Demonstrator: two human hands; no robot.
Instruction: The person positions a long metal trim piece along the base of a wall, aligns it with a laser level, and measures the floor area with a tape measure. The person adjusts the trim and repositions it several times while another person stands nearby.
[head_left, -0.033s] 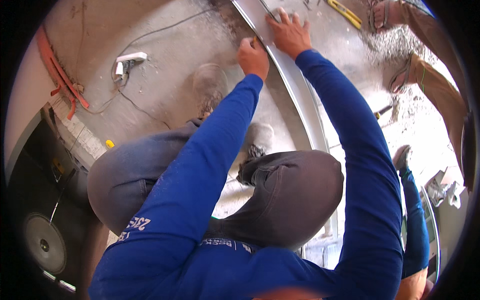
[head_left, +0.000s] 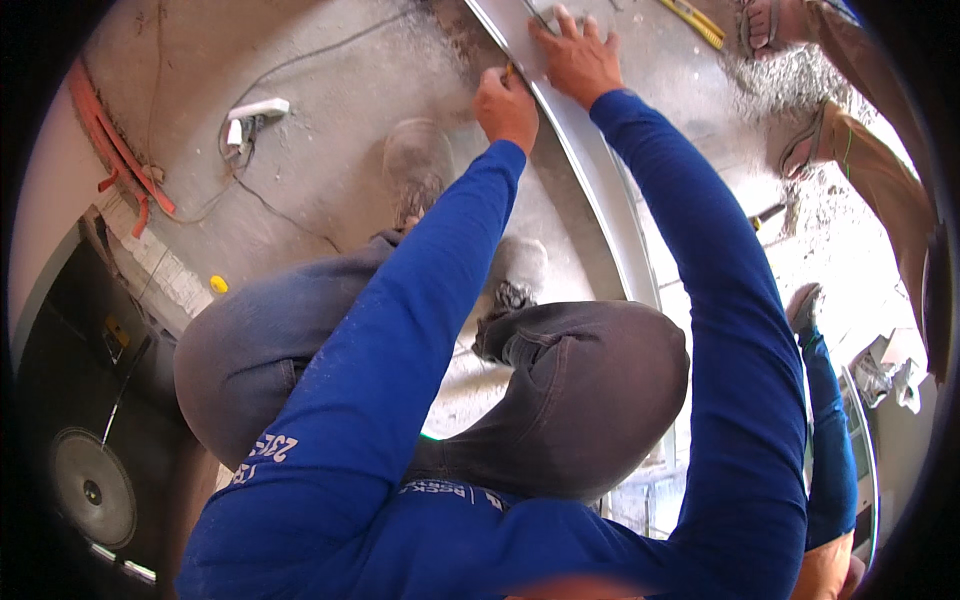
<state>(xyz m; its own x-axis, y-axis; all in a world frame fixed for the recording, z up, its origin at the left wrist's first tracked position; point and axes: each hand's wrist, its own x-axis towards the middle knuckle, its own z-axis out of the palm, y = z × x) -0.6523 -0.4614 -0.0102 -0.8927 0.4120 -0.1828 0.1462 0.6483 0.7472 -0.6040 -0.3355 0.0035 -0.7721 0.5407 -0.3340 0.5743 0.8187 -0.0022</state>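
Note:
A long pale metal channel (head_left: 584, 145) lies on the dusty floor, curved by the lens, running from the top of the picture down beside my knee. My left hand (head_left: 506, 110) is closed at its left edge, pinching a small orange-yellow thing (head_left: 509, 71) that is mostly hidden by the fingers. Across the channel, my right hand (head_left: 577, 60) lies with fingers spread, pressing on its far part. Near the thumb and index finger, a thin dark edge or rod (head_left: 538, 14) shows on the channel; I cannot tell whether the hand holds it.
A yellow-handled tool (head_left: 696, 22) lies beyond my right hand. Another person's sandalled feet (head_left: 803, 145) stand at the right. A white power strip (head_left: 262, 110) with cables, orange straps (head_left: 112, 150) and a round disc (head_left: 93, 488) are at the left.
The whole picture has shifted very slightly. Both hands keep their places on the channel, with their grips looking the same.

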